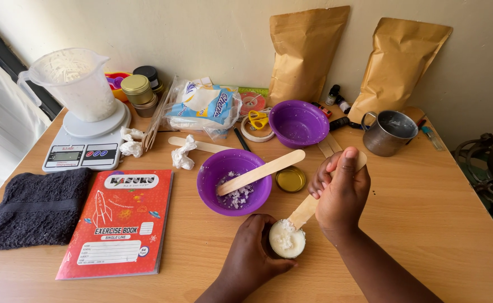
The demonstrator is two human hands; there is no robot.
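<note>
Head view: cluttered wooden table (426,213) against a cream wall (213,33).

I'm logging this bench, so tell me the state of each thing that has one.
small tin: open, filled with white flakes, steadied by the left hand
wooden stick: tip in the tin, held by the right hand
near purple bowl: some white flakes, a stick resting across it
far purple bowl: looks empty
measuring jug: on the scale, partly filled
metal mug: upright
</note>
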